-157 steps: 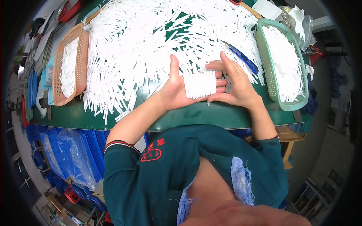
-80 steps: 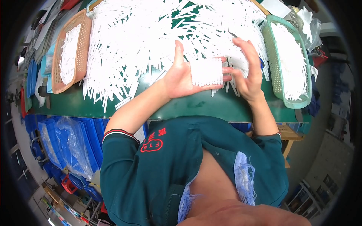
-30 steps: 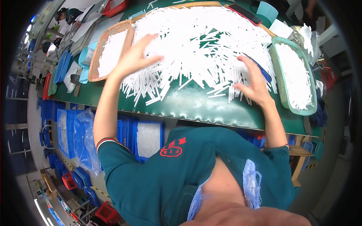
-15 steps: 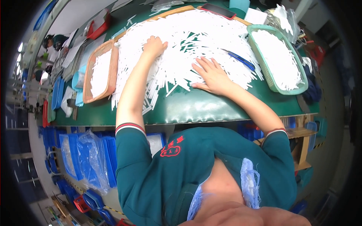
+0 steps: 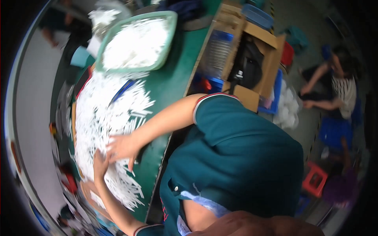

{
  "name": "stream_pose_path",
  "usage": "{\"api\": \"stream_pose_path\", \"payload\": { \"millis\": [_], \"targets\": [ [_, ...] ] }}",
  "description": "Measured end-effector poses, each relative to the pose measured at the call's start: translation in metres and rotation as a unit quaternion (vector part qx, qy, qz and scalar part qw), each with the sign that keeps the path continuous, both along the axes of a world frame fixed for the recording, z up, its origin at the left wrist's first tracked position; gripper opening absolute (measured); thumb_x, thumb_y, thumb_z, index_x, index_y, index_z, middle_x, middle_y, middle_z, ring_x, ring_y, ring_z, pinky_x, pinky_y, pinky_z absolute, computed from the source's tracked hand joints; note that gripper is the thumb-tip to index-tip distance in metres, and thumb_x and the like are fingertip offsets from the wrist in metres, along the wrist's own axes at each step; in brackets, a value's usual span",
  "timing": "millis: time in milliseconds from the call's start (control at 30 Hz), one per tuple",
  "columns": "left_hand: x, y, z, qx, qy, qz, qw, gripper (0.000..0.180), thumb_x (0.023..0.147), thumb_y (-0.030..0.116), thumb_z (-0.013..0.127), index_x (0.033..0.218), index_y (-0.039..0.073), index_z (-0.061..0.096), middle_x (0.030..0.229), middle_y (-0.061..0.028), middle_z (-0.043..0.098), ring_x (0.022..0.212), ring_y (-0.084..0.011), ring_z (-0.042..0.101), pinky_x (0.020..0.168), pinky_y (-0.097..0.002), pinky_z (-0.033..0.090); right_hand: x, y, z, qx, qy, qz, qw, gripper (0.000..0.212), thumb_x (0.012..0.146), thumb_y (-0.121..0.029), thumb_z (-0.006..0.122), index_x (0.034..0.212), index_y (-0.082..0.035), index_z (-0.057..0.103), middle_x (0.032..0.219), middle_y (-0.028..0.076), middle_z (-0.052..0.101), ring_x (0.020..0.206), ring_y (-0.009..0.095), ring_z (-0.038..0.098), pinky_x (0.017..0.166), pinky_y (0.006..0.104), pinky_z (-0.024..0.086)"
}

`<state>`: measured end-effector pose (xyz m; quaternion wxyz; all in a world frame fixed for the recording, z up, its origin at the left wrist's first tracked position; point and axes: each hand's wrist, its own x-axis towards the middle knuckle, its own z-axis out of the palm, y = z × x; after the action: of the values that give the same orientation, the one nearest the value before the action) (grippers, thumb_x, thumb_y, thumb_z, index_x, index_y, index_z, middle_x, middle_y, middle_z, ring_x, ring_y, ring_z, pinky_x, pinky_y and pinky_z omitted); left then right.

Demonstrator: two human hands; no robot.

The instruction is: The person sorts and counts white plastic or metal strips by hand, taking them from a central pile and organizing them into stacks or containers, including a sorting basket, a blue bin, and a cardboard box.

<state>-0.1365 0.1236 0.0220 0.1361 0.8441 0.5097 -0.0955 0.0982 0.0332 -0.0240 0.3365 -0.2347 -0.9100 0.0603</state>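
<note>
A broad heap of short, thin white sticks [image 5: 92, 114] is spread over the green table [image 5: 201, 47]. My right hand [image 5: 125, 148] lies on the heap, palm down and fingers apart. Close against it is my left hand [image 5: 101, 163], resting on the sticks with thumb and fingers somewhat apart; blur softens its fingertips. No held object shows in either hand. A slim blue pointed tool [image 5: 123, 91] lies on the heap beyond my right hand. Sticks also fill the light green basket [image 5: 172, 37] at the heap's far end and the orange basket [image 5: 87, 188] beside my left forearm.
Wooden edging [image 5: 73, 122] borders the heap. Right of the table stands an open cardboard box [image 5: 271, 39] with a black item inside. A seated person [image 5: 340, 86] is farther right, near a red stool [image 5: 315, 179]. A light blue container [image 5: 80, 57] stands behind the green basket.
The view has swung to the right, bringing the box and seated people into sight. My hands, apart on the heap before, are now close together on it.
</note>
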Motion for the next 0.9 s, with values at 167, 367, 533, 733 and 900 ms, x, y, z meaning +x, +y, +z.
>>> {"api": "stream_pose_path", "payload": {
  "millis": [167, 367, 533, 733, 900],
  "targets": [
    [0.054, -0.007, 0.010, 0.129, 0.090, -0.053, 0.986, 0.078, 0.078, 0.039, 0.059, 0.128, -0.011, 0.027, 0.122, -0.0336, 0.039, 0.114, -0.0436, 0.040, 0.093, -0.0434, 0.036, -0.018, 0.002, -0.027, 0.008, -0.123, -0.089, 0.988, 0.066, 0.076, -0.062, 0.045, 0.119, -0.012, 0.053, 0.127, 0.011, 0.046, 0.126, 0.034, 0.029, 0.100, 0.0632, 0.007],
    [0.044, 0.027, -0.003, 0.088, 0.218, -0.039, 0.971, 0.054, 0.081, 0.033, 0.054, 0.108, -0.011, 0.037, 0.108, -0.0307, 0.045, 0.103, -0.0449, 0.044, 0.086, -0.0473, 0.039, -0.018, 0.014, -0.013, -0.032, -0.201, -0.167, 0.965, 0.059, 0.080, -0.056, 0.045, 0.119, -0.012, 0.053, 0.129, 0.009, 0.045, 0.128, 0.031, 0.027, 0.102, 0.0605, 0.006],
    [0.061, 0.017, 0.004, 0.095, 0.231, -0.018, 0.968, 0.036, 0.084, 0.027, 0.049, 0.094, -0.007, 0.041, 0.098, -0.0305, 0.051, 0.095, -0.0452, 0.049, 0.081, -0.0489, 0.041, -0.011, 0.004, -0.007, -0.028, -0.149, -0.143, 0.978, 0.061, 0.081, -0.056, 0.043, 0.123, -0.012, 0.049, 0.133, 0.009, 0.040, 0.127, 0.032, 0.027, 0.103, 0.0591, 0.007],
    [0.068, 0.019, 0.024, 0.068, 0.240, 0.045, 0.967, 0.035, 0.085, 0.028, 0.043, 0.096, -0.006, 0.040, 0.095, -0.0302, 0.054, 0.089, -0.0450, 0.053, 0.076, -0.0489, 0.041, -0.007, 0.004, -0.002, -0.029, -0.141, -0.129, 0.981, 0.060, 0.079, -0.058, 0.043, 0.117, -0.012, 0.055, 0.129, 0.011, 0.044, 0.127, 0.033, 0.027, 0.103, 0.0600, 0.007],
    [0.038, 0.054, 0.048, 0.063, 0.211, 0.041, 0.975, 0.038, 0.086, 0.022, 0.043, 0.108, -0.008, 0.037, 0.096, -0.0293, 0.054, 0.089, -0.0412, 0.054, 0.074, -0.0439, 0.043, 0.000, 0.002, 0.007, -0.041, -0.153, -0.106, 0.982, 0.064, 0.078, -0.058, 0.046, 0.120, -0.011, 0.051, 0.127, 0.011, 0.045, 0.127, 0.032, 0.028, 0.103, 0.0605, 0.008]
  ]
}}
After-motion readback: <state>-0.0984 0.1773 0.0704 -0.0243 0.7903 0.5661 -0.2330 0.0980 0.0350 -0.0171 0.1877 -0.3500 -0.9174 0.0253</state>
